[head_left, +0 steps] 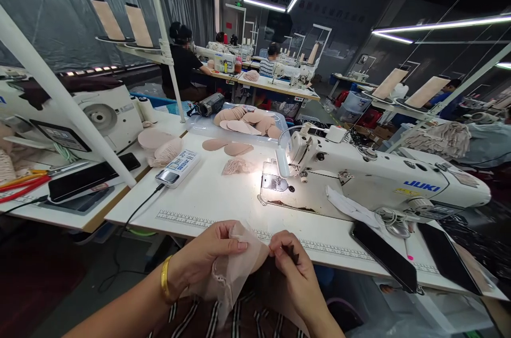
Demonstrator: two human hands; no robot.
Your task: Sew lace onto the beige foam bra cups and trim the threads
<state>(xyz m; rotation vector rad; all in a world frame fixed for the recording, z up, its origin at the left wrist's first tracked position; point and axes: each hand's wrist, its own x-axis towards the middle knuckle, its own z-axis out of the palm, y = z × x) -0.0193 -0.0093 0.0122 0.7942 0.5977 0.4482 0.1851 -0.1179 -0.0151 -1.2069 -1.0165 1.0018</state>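
A piece of thin, sheer pale fabric point(243, 255) hangs between my hands at the front edge of the sewing table, over my lap. My left hand point(211, 250) grips it with the thumb on top; a gathered seam shows below the fingers. At the cloth's right corner, my right hand point(293, 263) pinches with thumb and forefinger. A beige layer shows behind the sheer cloth. Beyond the hands stands a white sewing machine point(359, 167), its lamp lighting the needle plate point(275, 183). A small gathered beige piece point(236, 166) lies left of the plate.
Beige oval pads point(259, 121) fill a clear plastic tray point(191, 128) at the back. A white power bank point(178, 169) with a cable lies left. Two dark phones, one nearer point(385, 255) and one farther right point(449, 258), rest by the front edge. Co-workers point(181, 66) sit at machines beyond.
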